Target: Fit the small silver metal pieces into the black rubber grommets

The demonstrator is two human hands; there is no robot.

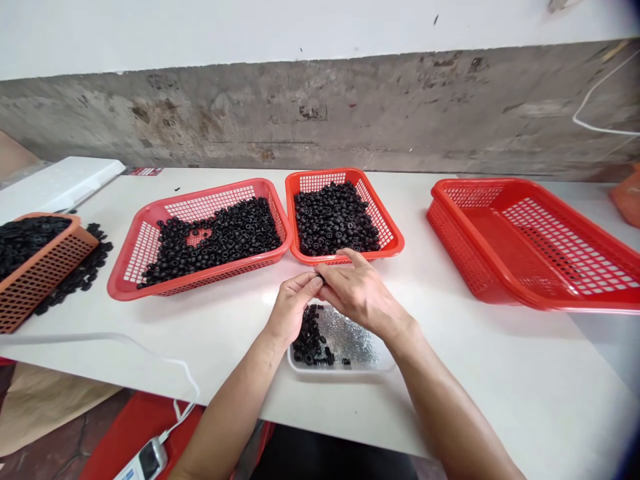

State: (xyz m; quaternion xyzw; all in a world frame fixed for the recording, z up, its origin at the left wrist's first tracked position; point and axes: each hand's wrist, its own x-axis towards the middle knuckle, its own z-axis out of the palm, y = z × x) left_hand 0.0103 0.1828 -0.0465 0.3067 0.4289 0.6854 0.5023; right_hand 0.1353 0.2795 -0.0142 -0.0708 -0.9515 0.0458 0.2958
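Black rubber rings [310, 340] piled in clear tray [345, 365] on white surface [475, 360], beside small metal parts [350, 341]. My left hand [293, 308] and right hand [357, 290] meet fingertip to fingertip above it, pinching something too small to identify. Two red baskets [200, 237] of rings behind.

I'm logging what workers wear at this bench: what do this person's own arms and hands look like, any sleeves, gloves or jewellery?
Both forearms are bare up to the picture's lower edge, with no sleeves in view. The left hand and right hand wear no gloves, and no watch, bracelet or ring shows. No tape or markings are visible on either arm.
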